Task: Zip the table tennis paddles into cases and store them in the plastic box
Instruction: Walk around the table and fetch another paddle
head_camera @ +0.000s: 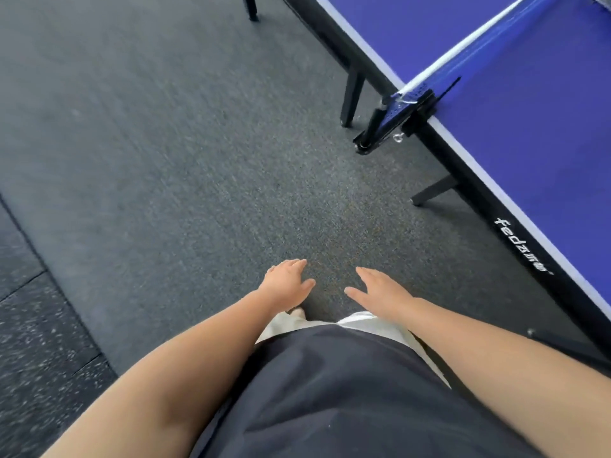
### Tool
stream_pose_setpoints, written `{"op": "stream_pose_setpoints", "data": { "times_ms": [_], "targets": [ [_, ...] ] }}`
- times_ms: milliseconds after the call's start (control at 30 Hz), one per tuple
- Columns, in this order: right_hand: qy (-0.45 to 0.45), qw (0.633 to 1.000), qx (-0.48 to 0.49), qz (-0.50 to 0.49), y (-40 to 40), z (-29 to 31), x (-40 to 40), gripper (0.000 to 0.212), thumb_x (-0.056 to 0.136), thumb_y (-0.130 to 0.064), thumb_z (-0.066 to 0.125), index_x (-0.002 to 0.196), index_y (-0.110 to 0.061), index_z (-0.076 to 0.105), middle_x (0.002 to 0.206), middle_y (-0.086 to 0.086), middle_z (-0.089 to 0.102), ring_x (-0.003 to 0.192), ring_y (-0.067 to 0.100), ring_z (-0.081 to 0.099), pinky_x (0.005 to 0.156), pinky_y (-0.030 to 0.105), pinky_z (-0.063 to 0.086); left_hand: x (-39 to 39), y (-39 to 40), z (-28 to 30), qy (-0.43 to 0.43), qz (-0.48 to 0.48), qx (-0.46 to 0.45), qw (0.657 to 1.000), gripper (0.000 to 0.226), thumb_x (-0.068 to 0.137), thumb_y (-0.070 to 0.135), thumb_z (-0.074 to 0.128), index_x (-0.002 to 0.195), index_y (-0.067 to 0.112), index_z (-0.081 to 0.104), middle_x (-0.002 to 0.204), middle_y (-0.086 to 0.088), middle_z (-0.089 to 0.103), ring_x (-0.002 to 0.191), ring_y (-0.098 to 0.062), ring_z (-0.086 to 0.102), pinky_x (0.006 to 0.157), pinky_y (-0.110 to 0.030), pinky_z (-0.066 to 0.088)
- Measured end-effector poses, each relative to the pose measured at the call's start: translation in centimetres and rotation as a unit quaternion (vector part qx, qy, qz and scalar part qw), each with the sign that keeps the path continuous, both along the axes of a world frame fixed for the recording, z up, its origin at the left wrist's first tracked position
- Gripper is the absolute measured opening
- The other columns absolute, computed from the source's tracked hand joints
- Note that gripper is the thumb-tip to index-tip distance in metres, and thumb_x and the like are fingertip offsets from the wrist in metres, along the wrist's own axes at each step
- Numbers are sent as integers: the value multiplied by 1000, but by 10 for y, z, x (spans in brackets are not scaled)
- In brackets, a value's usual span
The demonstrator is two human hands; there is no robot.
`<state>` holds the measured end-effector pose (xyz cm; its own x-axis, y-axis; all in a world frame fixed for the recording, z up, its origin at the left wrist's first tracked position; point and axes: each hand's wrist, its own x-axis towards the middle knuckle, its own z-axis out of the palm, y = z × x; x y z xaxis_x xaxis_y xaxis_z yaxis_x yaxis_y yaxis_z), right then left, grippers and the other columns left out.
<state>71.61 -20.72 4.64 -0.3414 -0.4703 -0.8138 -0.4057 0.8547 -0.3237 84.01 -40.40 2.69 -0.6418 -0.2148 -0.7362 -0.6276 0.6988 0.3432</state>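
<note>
Both hands hang in front of the body with fingers straight and relaxed, holding nothing: the left hand (287, 283) and the right hand (380, 290) sit near each other, palms down, above the speckled dark grey carpet floor (185, 180). Below them show a black top (330, 391) and pale trousers (370, 320). Off to the right stands the blue table tennis table (529, 133) with its black frame, white edge line and clamped net post (393, 123). No paddles, cases or plastic box appear anywhere in view.
</note>
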Motion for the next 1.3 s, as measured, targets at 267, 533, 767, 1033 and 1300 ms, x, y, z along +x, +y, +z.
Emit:
{"op": "stream_pose_setpoints", "data": {
  "times_ms": [267,533,767,1033,1300],
  "targets": [
    [19,999,-41,29,-148,0,10,74,98,-57,41,155,-12,25,161,5,26,149,20,20,119,35,17,12,-121,5,4,23,0,1000,61,99,44,45,152,16,32,156,-3,37,145,-22,31,120,-46,21],
    [21,998,-38,44,-263,2,-54,71,97,-57,41,149,-9,35,153,8,39,142,25,33,115,40,29,-37,-221,10,-11,51,-12,999,61,99,47,44,152,20,33,147,-7,47,140,-24,38,119,-45,21],
    [8,998,-61,-6,-361,9,-123,73,97,-58,41,152,-12,30,157,5,33,146,21,27,117,39,25,-125,-313,24,-8,41,-36,998,60,100,44,45,152,18,33,152,-8,43,148,-25,24,120,-44,15],
    [26,993,-50,-102,-427,11,-206,74,98,-58,40,154,-13,27,159,5,29,147,21,24,119,38,22,-235,-415,23,25,-31,-44,998,58,98,43,48,150,18,38,151,-8,45,146,-25,29,119,-44,16],
    [75,969,-35,-232,-487,22,-269,72,98,-57,41,154,-15,27,160,3,28,148,19,23,119,38,23,-363,-503,33,74,-200,-29,977,56,98,43,45,147,19,41,151,-1,45,147,-25,26,121,-47,16]
  ]
}}
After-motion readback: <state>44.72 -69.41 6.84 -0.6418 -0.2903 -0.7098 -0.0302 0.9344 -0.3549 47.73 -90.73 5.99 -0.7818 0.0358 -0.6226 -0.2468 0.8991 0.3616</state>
